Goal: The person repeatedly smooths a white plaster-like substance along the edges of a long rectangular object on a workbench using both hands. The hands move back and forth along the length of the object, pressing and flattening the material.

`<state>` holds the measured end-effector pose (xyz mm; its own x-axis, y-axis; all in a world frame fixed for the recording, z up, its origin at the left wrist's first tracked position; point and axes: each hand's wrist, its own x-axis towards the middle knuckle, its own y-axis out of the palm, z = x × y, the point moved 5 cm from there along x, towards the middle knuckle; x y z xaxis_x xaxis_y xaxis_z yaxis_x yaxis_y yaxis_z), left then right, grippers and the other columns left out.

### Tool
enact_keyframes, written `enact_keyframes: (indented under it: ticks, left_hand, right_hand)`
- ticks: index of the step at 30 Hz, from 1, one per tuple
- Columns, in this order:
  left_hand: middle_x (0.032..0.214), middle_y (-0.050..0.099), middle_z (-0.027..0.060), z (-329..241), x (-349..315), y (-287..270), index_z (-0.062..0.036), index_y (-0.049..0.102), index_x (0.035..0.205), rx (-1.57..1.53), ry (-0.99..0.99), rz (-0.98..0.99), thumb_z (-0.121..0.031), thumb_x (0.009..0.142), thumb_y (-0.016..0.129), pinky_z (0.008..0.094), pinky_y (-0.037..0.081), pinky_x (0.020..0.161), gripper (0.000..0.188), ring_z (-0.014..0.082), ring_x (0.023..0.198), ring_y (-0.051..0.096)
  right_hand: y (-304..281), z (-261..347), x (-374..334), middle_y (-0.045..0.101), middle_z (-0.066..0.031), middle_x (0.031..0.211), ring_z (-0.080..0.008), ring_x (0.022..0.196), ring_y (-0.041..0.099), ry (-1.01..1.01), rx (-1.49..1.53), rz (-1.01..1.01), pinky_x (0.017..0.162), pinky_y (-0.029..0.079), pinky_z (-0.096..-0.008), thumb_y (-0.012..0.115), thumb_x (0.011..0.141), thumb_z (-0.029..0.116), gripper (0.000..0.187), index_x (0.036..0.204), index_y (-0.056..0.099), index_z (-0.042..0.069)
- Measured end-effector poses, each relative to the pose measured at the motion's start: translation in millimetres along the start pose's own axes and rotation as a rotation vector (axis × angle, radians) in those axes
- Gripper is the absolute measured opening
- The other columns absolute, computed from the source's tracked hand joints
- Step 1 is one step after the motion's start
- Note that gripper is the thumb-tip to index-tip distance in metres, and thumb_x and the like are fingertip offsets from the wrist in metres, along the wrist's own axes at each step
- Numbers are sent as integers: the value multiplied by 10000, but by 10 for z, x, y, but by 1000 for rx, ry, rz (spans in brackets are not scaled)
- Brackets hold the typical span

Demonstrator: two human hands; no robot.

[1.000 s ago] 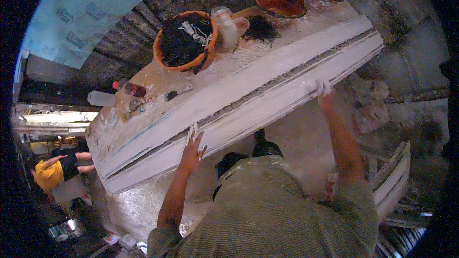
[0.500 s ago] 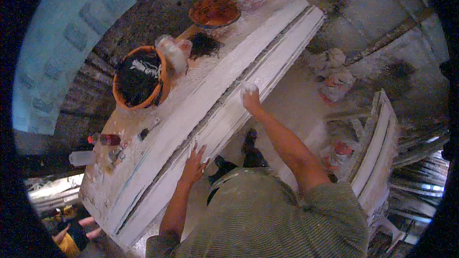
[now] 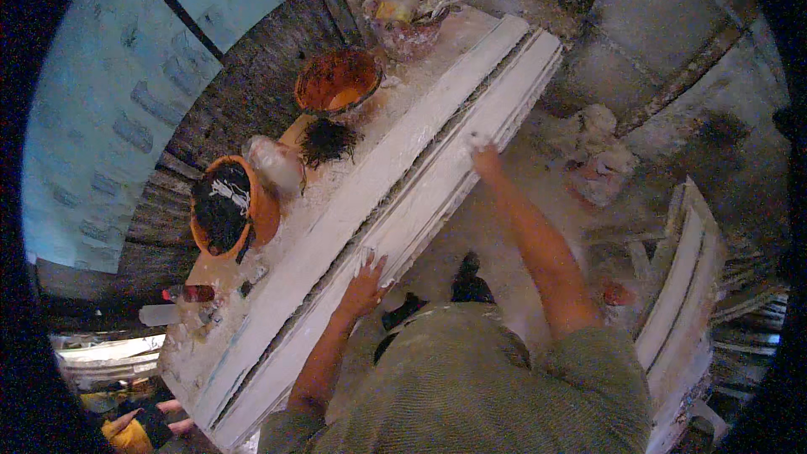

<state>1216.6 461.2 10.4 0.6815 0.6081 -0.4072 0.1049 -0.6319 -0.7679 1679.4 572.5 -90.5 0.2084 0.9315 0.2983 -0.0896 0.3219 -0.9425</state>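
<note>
Seemingly, from my remote seat, the long white moulding (image 3: 409,217) on the table (image 3: 311,214) looks mostly smooth, its groove (image 3: 363,231) left rough, my left hand (image 3: 365,287) resting spread and empty there, my right hand (image 3: 484,158) half-curled, its grip unclear.

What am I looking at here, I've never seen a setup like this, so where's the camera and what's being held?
There's no machine, just a person working bare-handed. Every picture comes from one wide fisheye camera worn on the person's head, looking down, so straight edges bend near the rim. On the table lies a long white piece. Beyond it are an orange tub of dark material, a dark tangled clump and a shallow orange bowl. The left hand rests spread on the white piece, apparently holding nothing; the right hand touches it farther along, though whether it holds anything is unclear.
</note>
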Motion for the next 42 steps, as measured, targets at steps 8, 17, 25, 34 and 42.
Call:
enact_keyframes:
  ticks: [8,17,25,34,42]
  left_hand:
    - [1702,79,249,-514,614,-198,-171,178,1649,-149,-128,-80,-258,988,648,580,426,1110,816,470,1475,347]
    - [1691,120,260,-572,635,-192,-124,203,1633,-46,-154,28,-343,1005,637,596,391,1142,794,465,1524,242]
    - [1689,147,251,-553,1088,-211,-112,177,1635,-9,-1,151,-305,966,678,560,385,1160,858,452,1510,283]
    - [1703,139,217,-808,1985,-50,-140,148,1648,120,234,208,-365,991,617,571,373,1164,838,456,1494,324]
    - [1687,149,257,-1445,3375,-86,-109,143,1639,94,218,252,-312,949,666,597,410,1124,889,474,1487,323]
  right_hand:
    - [129,-819,111,642,-177,1278,-403,1186,590,-100,-79,361,1052,443,-523,606,896,330,426,1219,688,66]
    - [118,1294,-1078,668,-210,1137,-395,1049,637,-297,224,527,925,468,-593,584,934,408,399,1098,690,60]
    - [-308,1000,-808,513,-208,1510,-361,1403,462,-487,288,407,1200,309,-504,482,1021,495,638,1503,494,77]
    - [-86,-624,36,702,-201,1074,-400,1013,668,-686,96,523,884,523,-553,506,990,455,485,1301,602,95]
    - [548,-1955,537,676,-209,1028,-398,1067,646,-802,-68,900,929,511,-536,519,991,431,608,1468,510,54]
